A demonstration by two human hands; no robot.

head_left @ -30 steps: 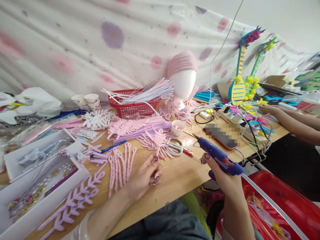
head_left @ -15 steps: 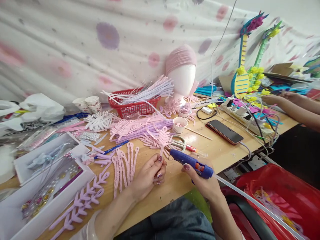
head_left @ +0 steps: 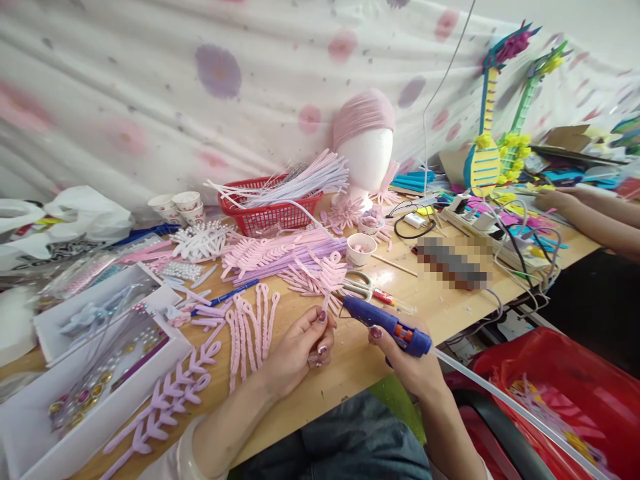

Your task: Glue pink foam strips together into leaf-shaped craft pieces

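Note:
My left hand (head_left: 306, 341) pinches the stem of a pink pipe-cleaner leaf sprig (head_left: 331, 271), its leafy end pointing away from me. In my right hand (head_left: 407, 360) is a blue hot glue gun (head_left: 387, 325), fingers wrapped round its handle, with a long clear glue stick (head_left: 505, 393) trailing from its back. The nozzle points left, close to the sprig's stem; whether it touches I cannot tell. Left of my left hand lie several pink twisted pipe-cleaner strips (head_left: 250, 333) and lilac leaf sprigs (head_left: 167, 400).
Behind my hands are scissors (head_left: 357, 285), a paper cup (head_left: 361, 250), a red basket (head_left: 280, 217) of pipe cleaners and a white foam head (head_left: 370, 157). White boxes (head_left: 170, 357) of beads stand left. A power strip (head_left: 493, 233) with cables lies right, near another person's arms (head_left: 595, 207).
The hands keep nearly the same pose, still holding the sprig and glue gun. The glue gun sits very slightly further right. The other person's hands have shifted a little.

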